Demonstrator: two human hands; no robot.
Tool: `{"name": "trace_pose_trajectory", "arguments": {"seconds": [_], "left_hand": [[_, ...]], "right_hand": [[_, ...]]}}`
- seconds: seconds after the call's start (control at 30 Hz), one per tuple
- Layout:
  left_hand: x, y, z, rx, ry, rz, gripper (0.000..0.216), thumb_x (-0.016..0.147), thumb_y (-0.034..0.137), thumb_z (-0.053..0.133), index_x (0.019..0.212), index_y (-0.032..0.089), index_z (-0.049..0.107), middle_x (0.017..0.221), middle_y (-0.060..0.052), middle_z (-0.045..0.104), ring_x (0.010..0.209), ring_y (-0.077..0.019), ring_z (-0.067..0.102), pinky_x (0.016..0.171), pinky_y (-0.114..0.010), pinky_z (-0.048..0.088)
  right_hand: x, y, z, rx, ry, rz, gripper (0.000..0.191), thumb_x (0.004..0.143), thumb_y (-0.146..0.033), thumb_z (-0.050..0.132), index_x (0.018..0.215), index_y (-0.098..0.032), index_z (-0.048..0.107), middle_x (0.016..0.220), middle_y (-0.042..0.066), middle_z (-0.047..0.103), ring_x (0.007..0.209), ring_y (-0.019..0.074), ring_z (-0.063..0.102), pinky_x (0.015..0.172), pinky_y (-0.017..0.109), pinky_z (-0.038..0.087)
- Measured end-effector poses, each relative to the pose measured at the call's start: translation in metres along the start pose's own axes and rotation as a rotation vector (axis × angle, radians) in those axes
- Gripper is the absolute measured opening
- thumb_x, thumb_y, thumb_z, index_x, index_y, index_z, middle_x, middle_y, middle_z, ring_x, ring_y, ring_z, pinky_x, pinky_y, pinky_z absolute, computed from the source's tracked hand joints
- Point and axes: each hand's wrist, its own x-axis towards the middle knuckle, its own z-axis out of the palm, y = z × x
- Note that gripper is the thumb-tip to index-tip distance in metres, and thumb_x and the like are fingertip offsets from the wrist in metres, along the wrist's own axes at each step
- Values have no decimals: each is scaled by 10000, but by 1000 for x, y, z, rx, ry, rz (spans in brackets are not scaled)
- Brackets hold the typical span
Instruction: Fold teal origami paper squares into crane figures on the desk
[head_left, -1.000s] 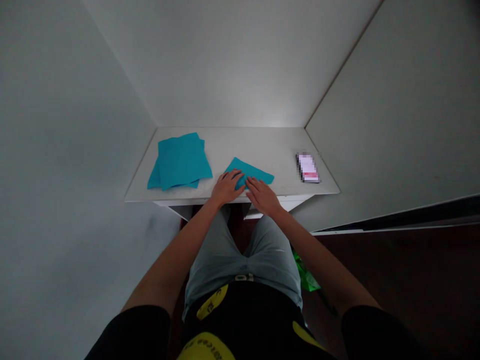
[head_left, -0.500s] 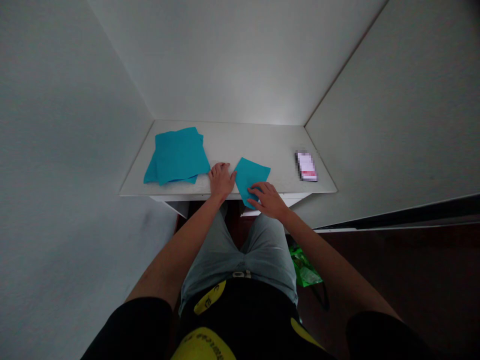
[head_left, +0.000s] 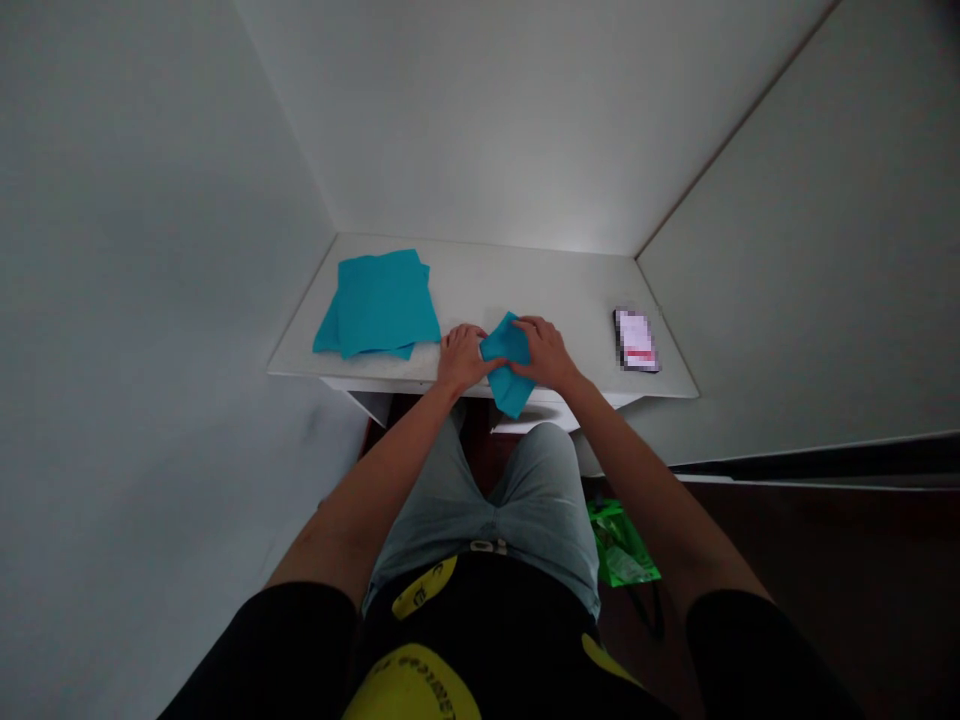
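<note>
Across the whole view, three pale walls box in the white table (head_left: 525, 275), so I read open room only toward its front edge and upward. On its left part lies the stack of teal sheets (head_left: 382, 300), flat and fanned a little, well clear of the left wall and just beside my left hand (head_left: 461, 358). A green bag (head_left: 622, 545) sits on the dark floor below, right of the knees.

What has changed: a second ago the folded teal sheet (head_left: 511, 385) lay wide and flat under both palms, and half a second ago it was a squarish piece with the left hand beside it. Now it is narrower and bunched between the hands, so I judge the fold has gone one stage further. Its lower corner pokes out past the table's front edge, over the lap.

Both hands grasp it: the left pinches its left edge, and the right hand (head_left: 546, 352) closes over its upper right. A phone (head_left: 637, 340) rests near the right edge, apart from the right hand.
</note>
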Motion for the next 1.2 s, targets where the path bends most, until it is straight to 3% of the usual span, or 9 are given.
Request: {"name": "trace_pose_trajectory", "arguments": {"seconds": [0.13,0.2,0.33,0.4,0.5,0.7,0.9,1.1,1.2], "left_hand": [[0,0,0,-46,-4,1,522,988,517,774,1386,221,612,1424,-147,707,1381,-345,601,1181,-489,434],[-1,0,-1,-68,-8,15,537,998,471,769,1444,227,595,1412,-136,729,1383,-339,609,1179,-490,437],[-3,1,-1,-42,-11,63,427,1047,429,703,1434,252,669,1406,-104,752,1384,-316,621,1184,-499,447],[-3,1,-1,-9,-22,101,324,1076,410,654,1352,270,749,1426,-87,754,1382,-302,629,1199,-499,449],[0,1,1,-4,-62,162,331,1099,371,600,1355,274,786,1480,-68,747,1421,-271,628,1262,-475,430],[0,-1,5,18,-142,221,460,1132,330,449,1513,329,708,1637,-5,642,1599,-247,508,1373,-552,305],[-6,2,3,99,-179,287,604,1061,536,616,1626,322,607,1803,-51,427,1684,-331,362,1383,-568,279],[-6,-2,-3,13,-180,322,398,1109,497,578,1449,377,745,1667,-12,595,1617,-310,434,1306,-538,400],[-6,-8,-3,-59,-175,378,526,996,609,743,1432,315,750,1594,-56,656,1538,-319,527,1326,-531,386]], "right_hand": [[23,4,-2,-29,0,-35,1199,854,-546,803,1801,-195,157,1842,207,229,1640,495,288,1300,681,290],[30,5,-3,-38,-26,-58,1247,859,-559,794,1815,-205,76,1851,195,232,1655,479,291,1317,683,270],[29,1,-1,-59,-149,-109,969,914,-408,747,1769,-220,332,1705,165,542,1587,413,474,1336,660,284],[23,-2,3,-85,-191,-132,706,974,-314,665,1661,-220,535,1648,145,616,1571,382,518,1350,644,284],[9,-7,11,-99,-196,-117,570,1041,-258,547,1603,-187,609,1618,145,647,1518,353,588,1332,618,360],[-23,1,19,-48,-164,-89,646,1132,-505,435,1687,-184,511,1751,147,491,1604,349,499,1303,594,432],[-36,22,9,-140,-100,77,846,1083,-752,444,1694,-169,487,1771,181,455,1583,417,476,1275,600,401],[-45,12,-6,-313,-101,185,920,1074,-804,371,1637,-92,525,1567,260,615,1378,428,544,1161,551,394],[-54,3,-9,-381,-99,220,967,1077,-819,325,1601,-32,531,1470,287,634,1302,422,548,1113,522,390]]}}
